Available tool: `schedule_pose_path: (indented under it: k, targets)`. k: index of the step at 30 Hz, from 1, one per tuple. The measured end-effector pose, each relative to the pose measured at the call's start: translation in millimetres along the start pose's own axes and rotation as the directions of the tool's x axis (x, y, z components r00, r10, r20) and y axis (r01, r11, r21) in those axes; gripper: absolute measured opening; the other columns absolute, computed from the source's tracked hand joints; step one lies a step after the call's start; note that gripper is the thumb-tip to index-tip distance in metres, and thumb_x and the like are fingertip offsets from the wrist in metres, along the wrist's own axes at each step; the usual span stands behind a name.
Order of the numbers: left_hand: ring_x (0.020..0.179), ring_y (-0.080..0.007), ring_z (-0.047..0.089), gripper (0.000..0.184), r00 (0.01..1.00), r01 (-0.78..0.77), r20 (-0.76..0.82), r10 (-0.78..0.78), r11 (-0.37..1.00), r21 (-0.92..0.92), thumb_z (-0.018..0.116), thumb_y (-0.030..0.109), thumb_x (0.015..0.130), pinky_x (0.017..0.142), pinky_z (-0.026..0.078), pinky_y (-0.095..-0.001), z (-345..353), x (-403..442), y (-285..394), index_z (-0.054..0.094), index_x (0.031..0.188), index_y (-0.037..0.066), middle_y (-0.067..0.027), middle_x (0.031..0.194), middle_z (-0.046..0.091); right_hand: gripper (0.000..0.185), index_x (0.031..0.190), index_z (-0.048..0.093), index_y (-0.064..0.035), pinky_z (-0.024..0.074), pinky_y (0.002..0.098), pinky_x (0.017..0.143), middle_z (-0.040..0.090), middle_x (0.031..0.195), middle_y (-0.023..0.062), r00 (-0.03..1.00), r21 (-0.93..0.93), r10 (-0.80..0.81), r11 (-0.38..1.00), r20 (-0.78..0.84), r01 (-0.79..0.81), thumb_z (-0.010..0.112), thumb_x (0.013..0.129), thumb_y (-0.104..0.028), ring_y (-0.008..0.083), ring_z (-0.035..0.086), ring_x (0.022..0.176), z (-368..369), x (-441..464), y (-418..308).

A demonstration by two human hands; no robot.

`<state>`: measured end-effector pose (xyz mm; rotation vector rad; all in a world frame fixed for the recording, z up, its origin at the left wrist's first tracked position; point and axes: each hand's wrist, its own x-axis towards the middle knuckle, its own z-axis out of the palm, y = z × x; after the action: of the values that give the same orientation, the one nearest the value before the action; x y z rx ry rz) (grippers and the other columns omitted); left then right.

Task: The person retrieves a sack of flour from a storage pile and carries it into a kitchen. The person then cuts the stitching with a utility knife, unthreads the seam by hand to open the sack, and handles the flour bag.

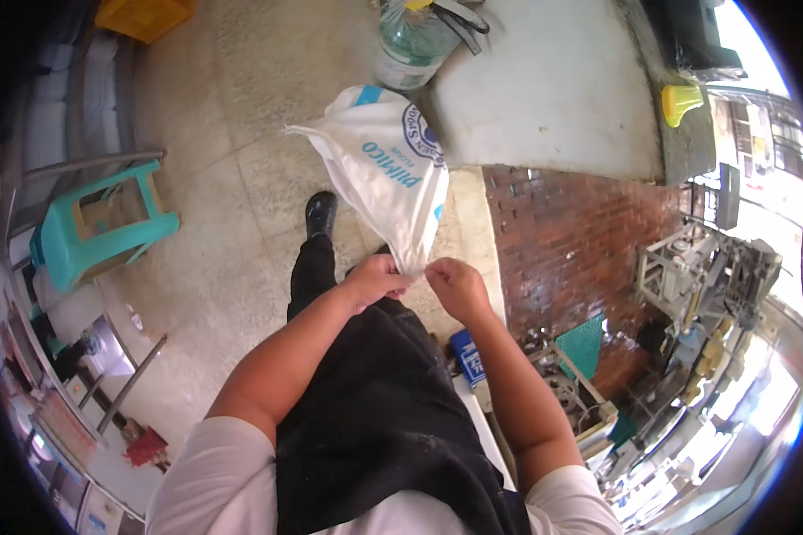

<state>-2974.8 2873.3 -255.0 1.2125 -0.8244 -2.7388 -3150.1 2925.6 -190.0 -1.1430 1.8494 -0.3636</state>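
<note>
Fisheye-warped edges, glaring right side.

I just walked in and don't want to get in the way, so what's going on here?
A person in a black apron is holding a white flour sack by its narrow, gathered end. The left hand and right hand are close together there, with the wider printed part extending away from them.

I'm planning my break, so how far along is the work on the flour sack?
Done: the flour sack looks gathered to a narrow neck. In hand: the left hand grips that neck while the right hand pinches beside it. Left: probably finishing at the neck, where no tie shows; whether it's being closed or opened, I can't tell.
</note>
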Motion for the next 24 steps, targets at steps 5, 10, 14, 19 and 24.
schedule_pose_path:
  k: [5,10,14,19,24]
  targets:
    - [0.063,-0.0085,0.052,0.013,0.999,-0.012,-0.041,0.012,1.000,0.019,0.062,0.011,0.079,0.059,0.044,-0.0225,1,-7,1,0.059,0.090,0.004,-0.0006,0.074,0.057,0.016,0.082,0.063,-0.0029,0.0471,0.0363,0.062,0.061,0.075,0.0169,1.000,0.070,0.013,0.997,0.009,-0.013,0.059,0.077,-0.018,0.0302,0.061,0.069,3,-5,-6]
    - [0.059,-0.0090,0.051,0.010,0.998,-0.026,-0.052,0.031,0.996,0.091,0.061,0.010,0.079,0.056,0.043,-0.0221,4,-10,6,0.060,0.086,0.004,-0.0004,0.070,0.056,0.020,0.080,0.062,-0.0016,0.0468,0.0398,0.064,0.061,0.075,0.0183,1.000,-0.071,-0.020,0.997,-0.025,0.018,0.058,0.078,-0.021,0.0338,0.059,0.071,5,-3,-9]
    - [0.058,-0.0081,0.050,0.009,0.995,-0.036,-0.089,0.052,0.984,0.173,0.060,0.009,0.078,0.053,0.040,-0.0218,4,-8,3,0.060,0.083,0.003,-0.0009,0.067,0.055,0.022,0.079,0.059,-0.0004,0.0457,0.0425,0.066,0.060,0.077,0.0205,1.000,-0.170,-0.018,0.985,-0.015,0.015,0.055,0.080,-0.022,0.0370,0.058,0.074,8,5,-8]
    - [0.058,-0.0087,0.051,0.010,0.988,0.007,-0.146,0.057,0.915,0.403,0.060,0.010,0.077,0.053,0.041,-0.0240,9,-14,4,0.061,0.080,0.000,-0.0021,0.067,0.057,0.021,0.080,0.057,-0.0006,0.0449,0.0438,0.066,0.058,0.075,0.0214,0.973,-0.216,-0.118,0.974,-0.197,0.074,0.049,0.083,-0.020,0.0384,0.057,0.074,12,22,0]
    - [0.058,-0.0247,0.058,0.020,0.957,-0.104,-0.139,0.254,0.751,0.652,0.059,0.018,0.067,0.055,0.044,-0.0350,-3,-3,-31,0.060,0.073,-0.001,-0.0155,0.061,0.058,0.017,0.084,0.053,0.0001,0.0464,0.0351,0.063,0.061,0.078,0.0153,0.936,0.268,0.095,0.964,-0.338,-0.001,0.043,0.086,-0.013,0.0227,0.060,0.069,-19,48,-24]
